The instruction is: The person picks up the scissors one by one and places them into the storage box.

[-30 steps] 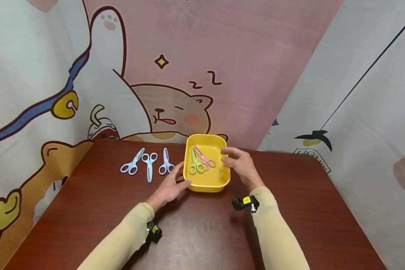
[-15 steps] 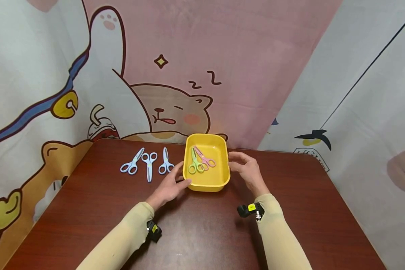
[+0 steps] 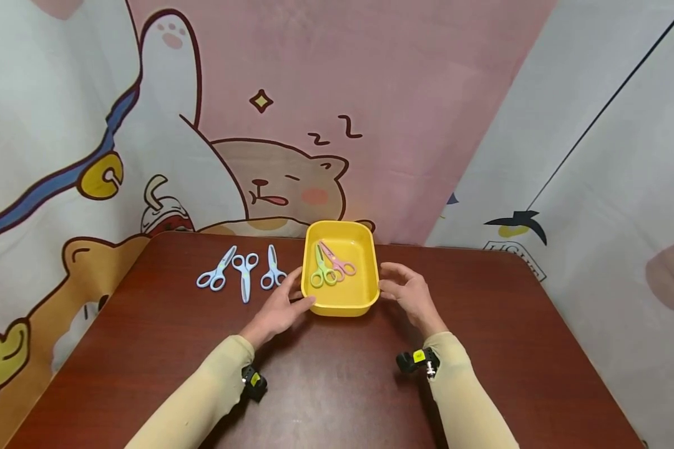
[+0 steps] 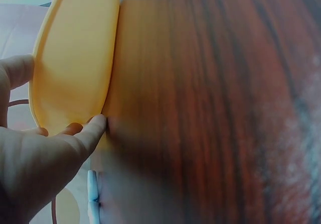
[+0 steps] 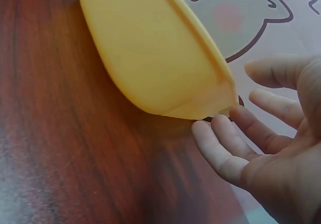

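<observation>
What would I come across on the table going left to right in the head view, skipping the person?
Leftmost blue scissors, blades angled up to the right → middle blue scissors, blades toward the person → third blue scissors, blades away → yellow tub, with green scissors and pink scissors inside.

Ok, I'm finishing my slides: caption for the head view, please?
Left hand and right hand at a yellow tray holding green scissors and pink scissors, three blue scissors alongside.

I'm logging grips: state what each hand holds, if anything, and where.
The left hand holds the yellow tray by its near left corner. The right hand grips nothing; whether it touches the tray cannot be told.
</observation>
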Motion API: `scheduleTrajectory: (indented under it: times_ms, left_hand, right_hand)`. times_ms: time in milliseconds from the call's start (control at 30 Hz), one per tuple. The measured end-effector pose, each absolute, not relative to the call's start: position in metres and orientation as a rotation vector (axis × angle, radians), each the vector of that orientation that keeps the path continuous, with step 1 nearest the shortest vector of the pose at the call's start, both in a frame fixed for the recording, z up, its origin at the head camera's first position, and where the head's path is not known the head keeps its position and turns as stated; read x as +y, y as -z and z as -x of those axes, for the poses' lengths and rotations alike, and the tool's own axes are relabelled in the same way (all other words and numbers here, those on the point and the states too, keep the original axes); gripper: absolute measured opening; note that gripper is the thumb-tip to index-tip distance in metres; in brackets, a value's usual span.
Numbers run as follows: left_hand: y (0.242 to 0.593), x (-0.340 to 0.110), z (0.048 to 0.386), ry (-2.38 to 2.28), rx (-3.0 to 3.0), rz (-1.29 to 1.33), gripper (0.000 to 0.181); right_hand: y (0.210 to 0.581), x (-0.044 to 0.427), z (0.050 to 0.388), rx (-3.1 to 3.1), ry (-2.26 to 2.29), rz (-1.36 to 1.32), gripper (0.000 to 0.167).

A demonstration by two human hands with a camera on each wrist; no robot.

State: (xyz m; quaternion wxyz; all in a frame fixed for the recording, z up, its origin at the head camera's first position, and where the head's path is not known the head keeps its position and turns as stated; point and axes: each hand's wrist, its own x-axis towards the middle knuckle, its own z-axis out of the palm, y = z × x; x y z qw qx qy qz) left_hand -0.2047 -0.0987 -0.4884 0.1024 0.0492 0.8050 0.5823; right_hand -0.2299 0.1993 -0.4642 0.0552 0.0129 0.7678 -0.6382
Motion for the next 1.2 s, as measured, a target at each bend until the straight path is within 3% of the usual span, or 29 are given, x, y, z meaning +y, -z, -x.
scheduleTrajectory:
  times_ms: [433, 933, 1200]
  left_hand:
    - [0.486, -0.099, 0.203, -1.735, 2.37, -0.155, 0.078]
    - [0.49, -0.101, 0.204, -1.759, 2.349, -0.157, 0.078]
    - [0.489, -0.099, 0.204, -1.761, 2.346, -0.155, 0.077]
  right_hand:
    - [0.474, 0.193, 0.222, 2.316, 1.915, -0.068, 0.045]
    - [0.484, 0.188, 0.213, 2.122, 2.057, -0.017, 0.065]
    - [0.486, 0.187, 0.212, 2.12, 2.072, 0.0, 0.065]
